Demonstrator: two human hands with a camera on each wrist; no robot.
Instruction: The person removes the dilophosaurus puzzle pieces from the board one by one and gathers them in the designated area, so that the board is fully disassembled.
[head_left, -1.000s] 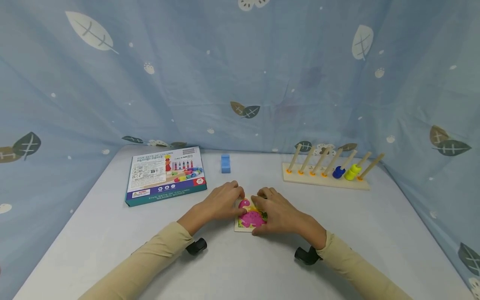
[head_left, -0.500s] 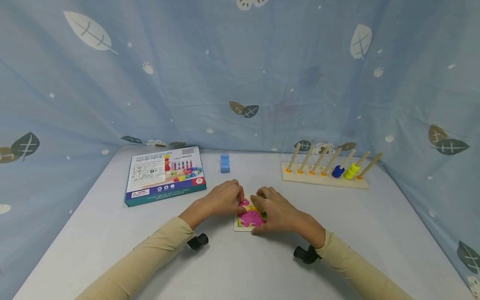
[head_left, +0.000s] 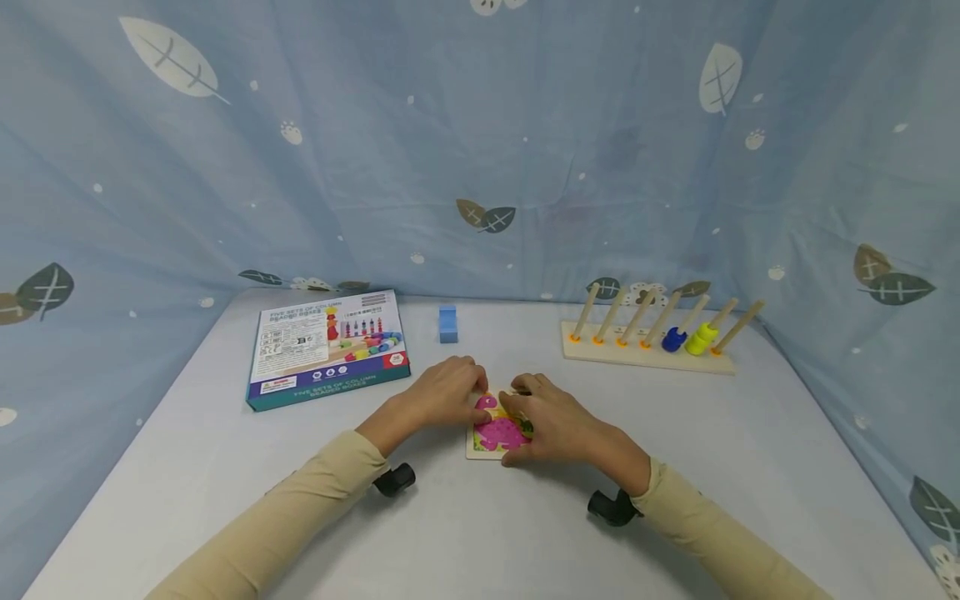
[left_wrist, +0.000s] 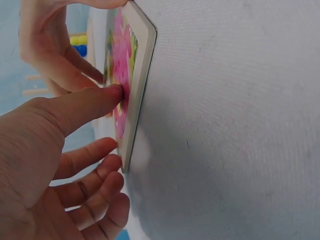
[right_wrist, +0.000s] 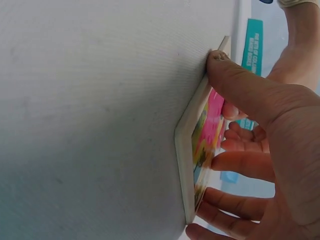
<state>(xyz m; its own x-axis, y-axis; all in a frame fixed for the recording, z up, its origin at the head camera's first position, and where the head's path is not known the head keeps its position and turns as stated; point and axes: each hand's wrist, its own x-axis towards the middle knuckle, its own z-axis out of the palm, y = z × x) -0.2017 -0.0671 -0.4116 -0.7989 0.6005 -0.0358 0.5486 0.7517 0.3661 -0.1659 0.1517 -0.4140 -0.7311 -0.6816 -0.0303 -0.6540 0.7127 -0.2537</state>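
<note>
A small square wooden puzzle (head_left: 498, 435) with a pink dinosaur picture lies flat on the white table, between both hands. My left hand (head_left: 446, 393) is at its left side; in the left wrist view the thumb (left_wrist: 107, 97) presses on the pink part, and the other fingers bend loosely by the board's edge. From the right, my right hand (head_left: 562, 421) grips the board. Its thumb (right_wrist: 235, 75) is against the near edge in the right wrist view, while the fingers reach to the far side. The hands cover the puzzle's upper and right parts.
A flat toy box (head_left: 327, 350) lies at the back left. A small blue block (head_left: 447, 324) stands behind the hands. At the back right is a wooden peg board (head_left: 600, 353) with blue beads (head_left: 674, 339) and yellow beads (head_left: 702, 338). A patterned blue curtain (head_left: 480, 142) encloses the table.
The head view has tilted slightly, so everything sits a little higher and further left. Both hands stay at the puzzle with barely any visible movement.
</note>
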